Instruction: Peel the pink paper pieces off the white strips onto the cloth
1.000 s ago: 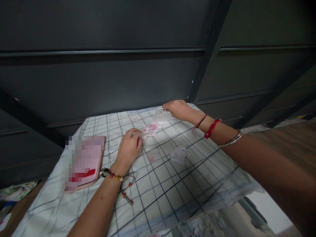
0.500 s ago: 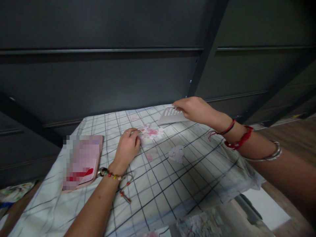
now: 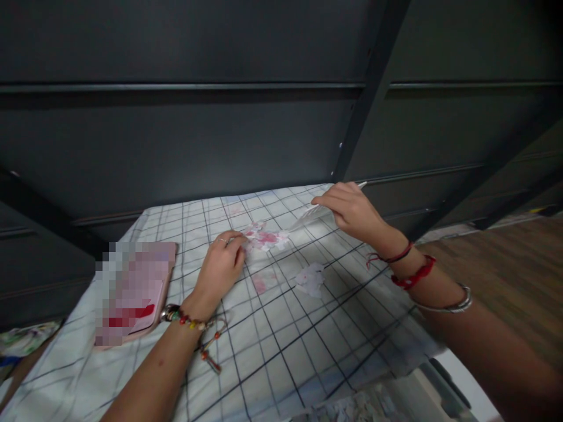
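Note:
My right hand point(image 3: 347, 208) grips a thin white slotted plate point(image 3: 308, 218), tilted with its lower edge close to the paper scraps. Those scraps point(image 3: 266, 237), white with pink patches, form a small loose heap on a checked cloth point(image 3: 281, 328). At the heap's left edge rests my left hand point(image 3: 222, 258), fingers bent and thumb a little apart; its fingertips touch or nearly touch the scraps. Nearer to me lie a whitish clump of scraps point(image 3: 310, 279) and a faint pink patch point(image 3: 261, 284).
To the left, a phone in a pink case point(image 3: 171, 275) lies on the cloth, partly pixelated. A dark panelled wall point(image 3: 197, 140) stands behind the table. Below the front edge is a container of paper bits point(image 3: 352, 407). Wooden flooring point(image 3: 505, 252) shows at right.
My right hand has turned the slotted plate more edge-on, its far end now rising behind the hand. The left hand stays beside the heap. The view has shifted slightly.

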{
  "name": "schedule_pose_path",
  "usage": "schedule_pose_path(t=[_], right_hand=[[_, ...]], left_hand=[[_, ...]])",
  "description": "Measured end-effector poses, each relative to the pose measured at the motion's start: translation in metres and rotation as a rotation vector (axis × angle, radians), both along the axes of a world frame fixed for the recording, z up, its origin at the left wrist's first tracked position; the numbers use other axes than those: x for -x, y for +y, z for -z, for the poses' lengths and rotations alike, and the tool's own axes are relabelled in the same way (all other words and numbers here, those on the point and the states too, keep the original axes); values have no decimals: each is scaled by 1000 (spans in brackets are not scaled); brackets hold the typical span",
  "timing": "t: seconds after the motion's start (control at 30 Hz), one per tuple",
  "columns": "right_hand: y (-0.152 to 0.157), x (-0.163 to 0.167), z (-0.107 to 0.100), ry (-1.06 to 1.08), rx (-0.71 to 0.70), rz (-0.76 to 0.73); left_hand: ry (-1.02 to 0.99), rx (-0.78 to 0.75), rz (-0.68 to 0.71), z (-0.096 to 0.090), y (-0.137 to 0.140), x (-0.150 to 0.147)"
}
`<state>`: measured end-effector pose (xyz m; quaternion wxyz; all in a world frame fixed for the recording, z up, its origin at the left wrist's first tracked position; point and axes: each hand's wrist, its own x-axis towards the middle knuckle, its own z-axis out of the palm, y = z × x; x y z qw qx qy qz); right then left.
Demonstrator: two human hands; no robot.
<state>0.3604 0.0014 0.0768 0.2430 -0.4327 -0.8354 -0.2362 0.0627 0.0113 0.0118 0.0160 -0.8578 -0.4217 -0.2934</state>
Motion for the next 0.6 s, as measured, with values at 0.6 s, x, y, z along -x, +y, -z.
schedule_pose_path(t=[0.6], right_hand=[[-7, -12, 16, 23, -91, -49]], left_hand=[[39, -22, 17, 0, 4, -6]])
